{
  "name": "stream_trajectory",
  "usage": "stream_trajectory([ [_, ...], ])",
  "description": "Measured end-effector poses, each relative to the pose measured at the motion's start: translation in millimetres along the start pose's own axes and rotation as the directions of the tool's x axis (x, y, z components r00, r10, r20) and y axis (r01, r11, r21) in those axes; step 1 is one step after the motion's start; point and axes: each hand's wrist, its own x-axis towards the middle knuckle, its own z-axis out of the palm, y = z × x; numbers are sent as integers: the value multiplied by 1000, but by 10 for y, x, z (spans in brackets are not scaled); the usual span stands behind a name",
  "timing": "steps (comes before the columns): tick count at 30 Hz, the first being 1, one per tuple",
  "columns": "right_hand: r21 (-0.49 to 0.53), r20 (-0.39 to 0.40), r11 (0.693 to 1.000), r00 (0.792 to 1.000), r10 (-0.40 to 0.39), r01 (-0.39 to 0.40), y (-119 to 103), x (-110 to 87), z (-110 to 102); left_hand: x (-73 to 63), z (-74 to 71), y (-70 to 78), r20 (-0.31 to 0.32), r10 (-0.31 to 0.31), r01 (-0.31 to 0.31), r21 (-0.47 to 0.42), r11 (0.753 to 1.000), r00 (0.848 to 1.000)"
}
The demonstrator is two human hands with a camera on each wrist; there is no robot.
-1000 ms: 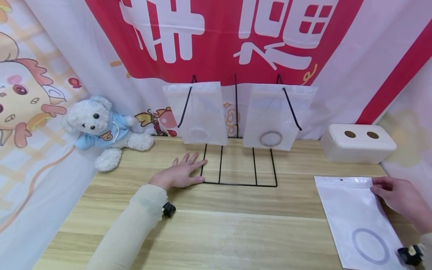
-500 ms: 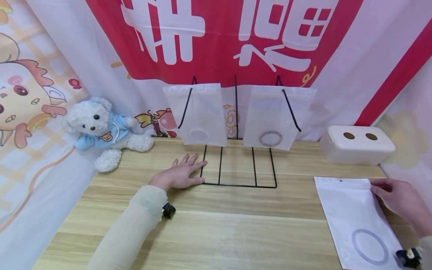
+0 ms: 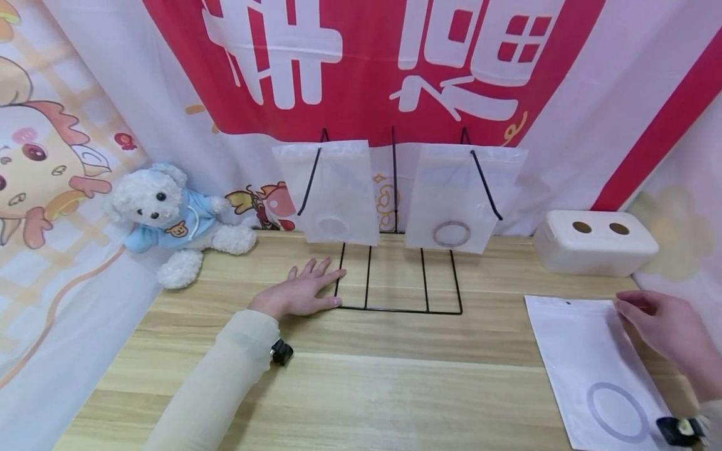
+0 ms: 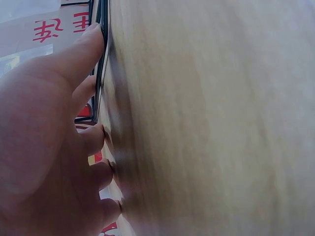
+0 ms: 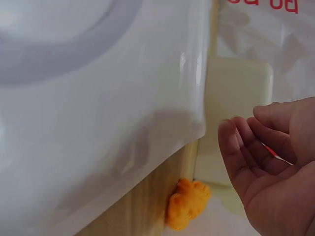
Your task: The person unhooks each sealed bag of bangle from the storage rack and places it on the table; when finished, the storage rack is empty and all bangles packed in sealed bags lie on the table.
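Head view: a white pouch (image 3: pixel 581 351) lies at right, its left edge facing a broad stretch of wooden tabletop (image 3: pixel 395 388). Left hand (image 3: pixel 301 289): fingers spread wide on the wood, thumb and forefinger touching the black wire rack (image 3: pixel 414 311). Right hand (image 3: pixel 665 326): fingers loosely curled beside the pouch's far right corner, and the right wrist view shows a gap there, hold of nothing! Beyond, hanging pouches (image 3: pixel 338 194) overhang the rack's base; a white box (image 3: pixel 595 247) stands behind the lying pouch, a teddy bear (image 3: pixel 194 219) far left.
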Motion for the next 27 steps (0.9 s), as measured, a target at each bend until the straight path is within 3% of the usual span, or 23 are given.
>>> stream_trajectory([
  [9, 63, -53, 996, 996, -65, 69, -391, -54, -85, 5, 4, -2, -6, -2, 2, 4, 1000, 1000],
  [20, 197, -197, 949, 958, -207, 246, -849, -90, -155, 22, 32, -28, -8, -2, 2, 15, 1000, 1000],
  [27, 210, -226, 942, 951, -212, 261, -1153, -107, -196, 20, 32, -32, -15, 2, -2, 23, 1000, 1000],
])
